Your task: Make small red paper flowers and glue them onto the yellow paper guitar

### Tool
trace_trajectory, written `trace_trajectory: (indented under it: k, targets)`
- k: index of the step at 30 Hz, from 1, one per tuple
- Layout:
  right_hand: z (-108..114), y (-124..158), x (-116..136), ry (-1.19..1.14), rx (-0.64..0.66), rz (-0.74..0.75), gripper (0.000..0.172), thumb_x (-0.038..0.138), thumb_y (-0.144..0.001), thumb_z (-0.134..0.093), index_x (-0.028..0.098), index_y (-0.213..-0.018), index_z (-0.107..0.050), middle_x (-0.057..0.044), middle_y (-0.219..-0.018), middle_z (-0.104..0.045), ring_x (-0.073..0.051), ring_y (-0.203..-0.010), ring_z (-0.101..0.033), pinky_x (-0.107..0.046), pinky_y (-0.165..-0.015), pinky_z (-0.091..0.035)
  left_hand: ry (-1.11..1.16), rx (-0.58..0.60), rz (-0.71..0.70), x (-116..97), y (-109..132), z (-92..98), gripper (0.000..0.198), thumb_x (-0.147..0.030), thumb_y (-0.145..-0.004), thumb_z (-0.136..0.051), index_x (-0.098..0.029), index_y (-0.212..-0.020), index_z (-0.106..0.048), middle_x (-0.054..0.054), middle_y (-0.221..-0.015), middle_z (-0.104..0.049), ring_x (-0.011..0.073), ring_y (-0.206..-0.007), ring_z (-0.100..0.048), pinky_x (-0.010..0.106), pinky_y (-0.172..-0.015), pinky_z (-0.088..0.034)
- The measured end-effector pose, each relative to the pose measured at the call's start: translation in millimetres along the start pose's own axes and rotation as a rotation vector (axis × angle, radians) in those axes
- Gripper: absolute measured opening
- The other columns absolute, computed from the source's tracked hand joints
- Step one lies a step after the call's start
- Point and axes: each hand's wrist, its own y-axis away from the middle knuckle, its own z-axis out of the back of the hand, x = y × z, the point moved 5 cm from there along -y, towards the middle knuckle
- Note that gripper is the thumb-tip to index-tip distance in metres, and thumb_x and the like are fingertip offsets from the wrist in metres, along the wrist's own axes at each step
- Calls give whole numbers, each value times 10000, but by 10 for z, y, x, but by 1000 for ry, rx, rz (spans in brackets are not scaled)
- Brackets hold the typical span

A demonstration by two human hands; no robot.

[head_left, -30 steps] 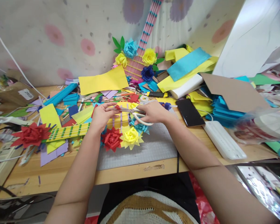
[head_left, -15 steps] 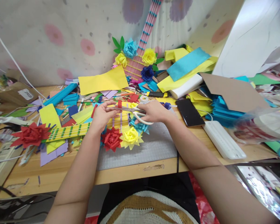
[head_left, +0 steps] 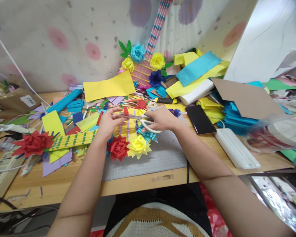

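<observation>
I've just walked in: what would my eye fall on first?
Probably the big red flower at the left end of a yellow toy-like guitar. In the middle, the right hand holds scissors above that guitar, with the left hand near the blades. Behind, a pink guitar decked with flowers stands before a spotted backdrop.
</observation>
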Motion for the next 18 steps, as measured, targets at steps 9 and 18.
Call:
trace_trajectory:
  k: [9,18]
  targets:
    - [7,12,-4,-17,8,12,603,741,-730,-424,176,-852,-594,-71,-722,-646,-171,-630,-517,-268,-576,-182,5,-5,-7,-2,-3,1,496,-195,-474,-799,-165,-907,-559,21,-718,-709,212,-755,-705,286,-634,-554]
    - [9,6,8,-4,21,-8,578,726,-732,-437,180,-841,-590,-68,-726,-644,-174,-636,-516,-270,-585,-185,34,-32,10,-3,-2,14,496,-183,-470,-810,-151,-905,-574,32,-718,-712,209,-707,-708,273,-603,-559]
